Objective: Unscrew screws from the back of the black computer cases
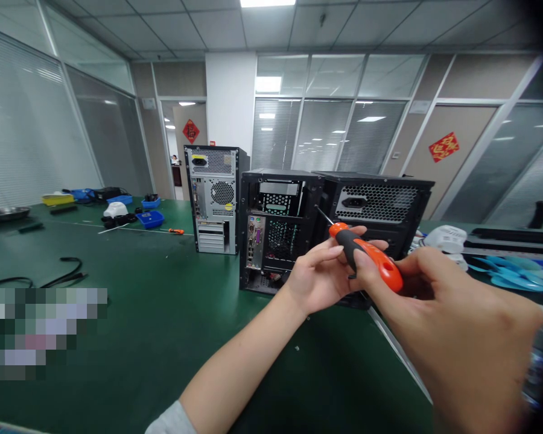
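Observation:
An orange-and-black screwdriver (374, 260) slants up and to the left. Its thin shaft ends at the upper right edge of the rear frame of a black computer case (282, 176). My right hand (457, 319) grips the handle, thumb along its near side and fingers partly hidden. Beneath the front of the handle, my left hand (314, 277) curls with the palm upward, thumb against the handle and fingertips showing behind it. Through the rear openings of the case I see a port panel (255, 242) and perforated metal. Whether a screw sits under the tip is too small to tell.
Another black case (380, 181) stands close on the right, and a silver-backed computer tower (215, 199) on the left. Blue trays (150, 219), another screwdriver (176, 231) and black cables (63, 277) lie on the green table (163, 337). Light-blue blades (511, 272) lie at right.

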Available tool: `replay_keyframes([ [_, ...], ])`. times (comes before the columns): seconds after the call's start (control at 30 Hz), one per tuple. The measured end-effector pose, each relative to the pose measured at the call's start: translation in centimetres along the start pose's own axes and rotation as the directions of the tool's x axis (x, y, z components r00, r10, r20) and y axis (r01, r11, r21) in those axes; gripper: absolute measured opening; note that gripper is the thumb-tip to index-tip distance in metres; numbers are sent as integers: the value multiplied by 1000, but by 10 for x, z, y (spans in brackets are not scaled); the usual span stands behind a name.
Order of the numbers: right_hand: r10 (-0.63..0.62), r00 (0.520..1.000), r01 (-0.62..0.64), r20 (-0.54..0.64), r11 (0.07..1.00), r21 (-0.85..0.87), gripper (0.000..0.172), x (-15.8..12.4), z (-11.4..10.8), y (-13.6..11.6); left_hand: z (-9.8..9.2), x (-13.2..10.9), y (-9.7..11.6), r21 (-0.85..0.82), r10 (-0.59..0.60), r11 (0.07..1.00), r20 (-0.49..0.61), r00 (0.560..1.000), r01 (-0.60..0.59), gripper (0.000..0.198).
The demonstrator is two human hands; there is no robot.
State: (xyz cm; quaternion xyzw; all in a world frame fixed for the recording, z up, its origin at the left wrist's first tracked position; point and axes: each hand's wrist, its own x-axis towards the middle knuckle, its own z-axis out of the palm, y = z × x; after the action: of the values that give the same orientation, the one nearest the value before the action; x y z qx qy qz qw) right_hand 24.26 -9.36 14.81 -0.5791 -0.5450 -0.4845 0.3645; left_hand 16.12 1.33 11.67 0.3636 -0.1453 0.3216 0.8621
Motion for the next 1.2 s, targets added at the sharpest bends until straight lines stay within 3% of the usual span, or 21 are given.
replay_keyframes([
  [0.33,7,999,-8,38,999,35,41,1,1,0,4,1,-1,28,31,999,-63,998,-29,34],
  [0.7,18,996,-22,92,999,44,44,3,1,0,4,2,-2,38,60,998,-19,998,-59,29],
  [0.93,-17,992,12,124,999,46,42,4,-2,1,7,3,-3,80,52,996,-137,989,-41,27],
  [1.2,-52,993,47,104,998,49,41,4,-1,2,8,3,-4,75,74,995,-142,987,-64,23],
])
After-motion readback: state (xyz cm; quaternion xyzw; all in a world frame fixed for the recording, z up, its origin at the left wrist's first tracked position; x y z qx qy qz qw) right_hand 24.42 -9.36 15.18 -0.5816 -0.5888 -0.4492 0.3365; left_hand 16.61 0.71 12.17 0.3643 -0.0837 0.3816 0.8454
